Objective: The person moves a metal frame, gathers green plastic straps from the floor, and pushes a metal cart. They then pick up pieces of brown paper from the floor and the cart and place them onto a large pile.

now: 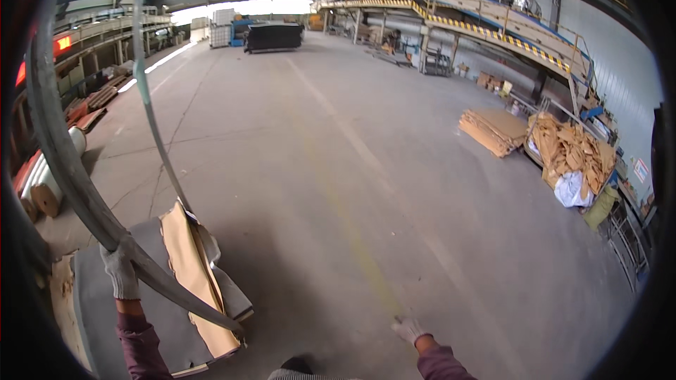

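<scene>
Head view: the gloved left hand (123, 271) wrapped round a metal bar (74, 176), seemingly for steadiness.
Stacked sheets (172, 327) lay below the bar; right of it, the right hand (408, 330) looked unloaded, its finger spread impossible to tell.

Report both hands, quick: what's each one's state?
Left hand: closed around the curved grey bar.
Right hand: nothing visible in it; open or closed, can't tell.
</scene>
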Demonstrator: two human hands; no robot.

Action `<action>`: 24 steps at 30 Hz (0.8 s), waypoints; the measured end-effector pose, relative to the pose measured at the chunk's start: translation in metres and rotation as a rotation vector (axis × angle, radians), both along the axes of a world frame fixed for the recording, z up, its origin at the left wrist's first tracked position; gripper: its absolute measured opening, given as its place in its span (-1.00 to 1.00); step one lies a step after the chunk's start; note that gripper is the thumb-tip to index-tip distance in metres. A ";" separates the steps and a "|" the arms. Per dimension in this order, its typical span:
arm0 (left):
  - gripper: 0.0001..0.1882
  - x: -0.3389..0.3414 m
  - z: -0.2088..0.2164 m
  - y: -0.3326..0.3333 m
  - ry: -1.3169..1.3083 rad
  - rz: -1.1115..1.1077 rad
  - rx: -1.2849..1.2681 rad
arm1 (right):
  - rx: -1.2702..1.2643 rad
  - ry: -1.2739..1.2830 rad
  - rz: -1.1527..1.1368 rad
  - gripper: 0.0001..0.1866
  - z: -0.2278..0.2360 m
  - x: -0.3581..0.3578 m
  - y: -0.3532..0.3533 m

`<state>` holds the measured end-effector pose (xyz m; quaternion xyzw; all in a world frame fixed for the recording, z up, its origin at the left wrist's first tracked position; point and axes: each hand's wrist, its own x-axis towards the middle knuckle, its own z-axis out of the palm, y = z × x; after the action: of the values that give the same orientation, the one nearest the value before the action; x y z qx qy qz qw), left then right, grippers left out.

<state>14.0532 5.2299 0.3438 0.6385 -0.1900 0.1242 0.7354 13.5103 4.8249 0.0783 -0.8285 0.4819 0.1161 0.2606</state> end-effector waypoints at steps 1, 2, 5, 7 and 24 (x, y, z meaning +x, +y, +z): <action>-0.63 0.005 0.000 -0.032 0.018 -0.010 0.017 | -0.003 -0.072 -0.001 -0.36 0.017 0.030 -0.031; -0.64 0.001 0.004 -0.066 0.002 -0.001 -0.013 | 0.004 -0.085 0.033 -0.37 0.046 0.058 -0.063; -0.63 0.036 0.013 -0.156 -0.037 -0.013 -0.028 | 0.002 -0.232 -0.011 -0.41 0.022 0.109 -0.163; -0.62 0.071 0.008 -0.208 -0.065 -0.004 -0.026 | 0.169 -0.259 -0.247 -0.44 0.011 0.143 -0.232; -0.54 0.278 -0.039 -0.667 0.029 0.392 0.170 | 0.393 0.625 -0.402 -0.57 -0.150 -0.071 -0.587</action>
<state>14.3316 4.5630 0.3049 0.7245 -0.0615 0.2393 0.6434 13.4397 4.2375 -0.0717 -0.5775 0.6584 0.3985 0.2725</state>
